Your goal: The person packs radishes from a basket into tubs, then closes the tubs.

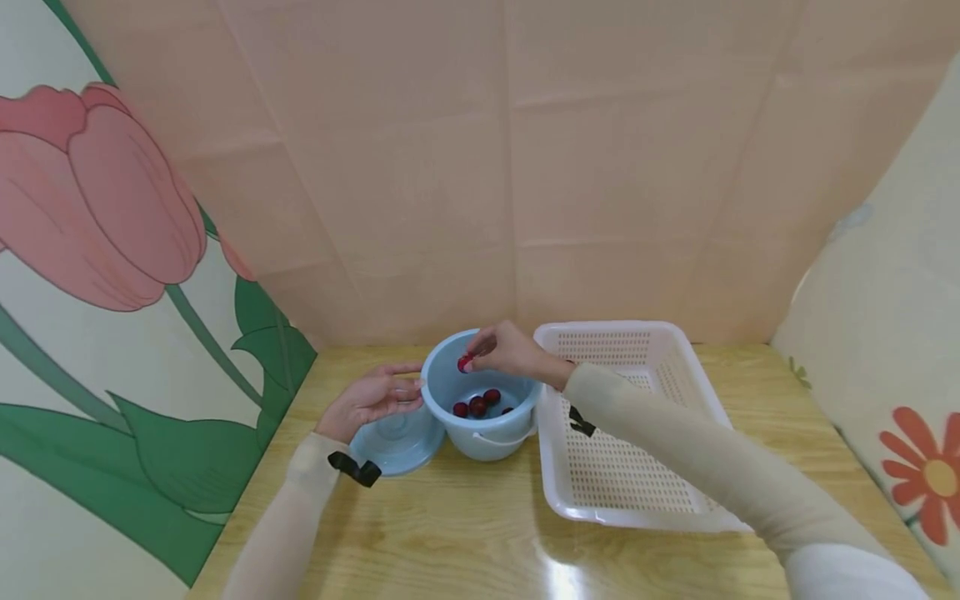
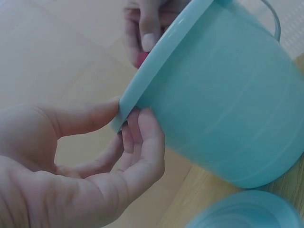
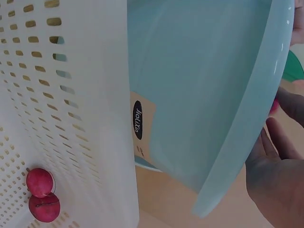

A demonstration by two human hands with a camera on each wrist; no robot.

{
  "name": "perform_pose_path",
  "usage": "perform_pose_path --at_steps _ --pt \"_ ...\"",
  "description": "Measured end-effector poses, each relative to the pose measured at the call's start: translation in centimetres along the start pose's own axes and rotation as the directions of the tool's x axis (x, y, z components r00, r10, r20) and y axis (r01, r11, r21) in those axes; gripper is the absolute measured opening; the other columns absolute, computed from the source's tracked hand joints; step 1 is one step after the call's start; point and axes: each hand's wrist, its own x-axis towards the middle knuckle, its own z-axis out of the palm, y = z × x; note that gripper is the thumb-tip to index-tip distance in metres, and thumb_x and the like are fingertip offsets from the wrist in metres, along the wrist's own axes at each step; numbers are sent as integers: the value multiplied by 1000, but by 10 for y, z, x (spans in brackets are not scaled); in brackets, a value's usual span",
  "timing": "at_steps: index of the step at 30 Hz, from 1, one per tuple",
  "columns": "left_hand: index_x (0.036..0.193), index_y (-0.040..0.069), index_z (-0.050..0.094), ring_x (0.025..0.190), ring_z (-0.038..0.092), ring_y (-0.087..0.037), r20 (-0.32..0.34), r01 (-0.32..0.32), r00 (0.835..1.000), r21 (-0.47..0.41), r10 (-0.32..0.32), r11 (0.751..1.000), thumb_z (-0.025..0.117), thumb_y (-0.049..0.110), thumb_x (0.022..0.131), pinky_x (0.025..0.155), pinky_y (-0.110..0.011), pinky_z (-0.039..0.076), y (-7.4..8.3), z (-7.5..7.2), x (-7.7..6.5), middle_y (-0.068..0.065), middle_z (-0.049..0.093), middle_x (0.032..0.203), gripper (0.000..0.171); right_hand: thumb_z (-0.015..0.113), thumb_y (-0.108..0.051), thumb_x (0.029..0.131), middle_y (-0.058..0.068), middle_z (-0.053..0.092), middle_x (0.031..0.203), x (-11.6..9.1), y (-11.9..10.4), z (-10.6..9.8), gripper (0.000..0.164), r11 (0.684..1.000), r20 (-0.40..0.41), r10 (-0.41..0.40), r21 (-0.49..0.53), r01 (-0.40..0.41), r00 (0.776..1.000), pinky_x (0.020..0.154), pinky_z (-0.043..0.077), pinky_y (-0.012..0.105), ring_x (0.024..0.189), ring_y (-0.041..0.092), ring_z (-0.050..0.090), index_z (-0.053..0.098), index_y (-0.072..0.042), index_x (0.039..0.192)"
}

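Observation:
A light blue bucket (image 1: 487,439) with a handle stands on the table, several small round red fruits (image 1: 477,407) lying at its bottom. At its left side my left hand (image 1: 375,396) grips the rim, thumb on top and curled fingers underneath, as the left wrist view shows. Over the bucket's mouth, my right hand (image 1: 513,350) pinches another red fruit (image 1: 464,363) between thumb and fingertips. To the right is a white perforated basket (image 1: 557,483). Two red fruits (image 3: 40,182) sit in it in the right wrist view; in the head view my right arm crosses over it.
A light blue round dish-like piece (image 1: 397,457) lies left of the bucket, partly under my left hand. The wooden table (image 1: 450,533) ends at a pinkish-beige backdrop (image 1: 420,167). Flower-printed panels (image 1: 97,200) stand at both sides.

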Motion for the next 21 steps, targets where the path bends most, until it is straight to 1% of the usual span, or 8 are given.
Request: perform_pose_path --at_steps 5,8,10,13,17,21 --pt "160 1 35 91 71 -15 2 -6 1000 1 6 1000 56 -3 105 82 -27 63 -1 -2 2 -7 73 109 59 83 -14 90 20 76 123 -4 -4 -13 34 996 -12 23 -91 -24 1000 99 61 39 114 30 74 75 2 119" --pt "160 2 37 92 71 -15 -3 -7 1000 4 7 1000 58 -2 105 83 -28 63 -3 -2 3 -7 73 111 59 81 -18 92 17 77 122 -8 -4 -25 35 992 -37 38 -117 -42 999 98 60 42 114 29 72 75 0 121" --pt "160 2 37 93 71 -16 -3 -5 1000 1 5 1000 58 -2 104 82 -29 63 -5 -3 2 -8 72 113 60 80 -19 94 15 77 120 -10 0 -33 34 993 -56 41 -112 -47 998 96 61 43 113 30 72 75 0 121" --pt "159 3 38 94 71 -17 -8 2 1000 -15 -2 1000 59 -2 104 82 -29 63 -6 -2 2 -8 72 115 59 79 -19 95 15 78 117 -15 14 -44 32 993 -106 47 -107 -58 993 97 62 44 111 29 73 75 0 120" --pt "159 4 38 95 71 -17 -6 -1 1000 -4 1 1000 59 -1 104 81 -29 63 -7 -1 2 -7 71 115 59 79 -18 95 14 78 114 -23 40 -57 26 990 -188 84 -97 -104 978 98 61 45 108 30 73 77 -3 116" --pt "160 2 36 94 71 -16 11 -8 1000 -10 8 1000 57 -2 105 80 -28 63 -6 0 1 -7 71 115 59 77 -18 96 16 78 114 -30 69 -65 22 985 -245 114 -96 -142 963 93 62 43 106 30 73 78 -3 113"
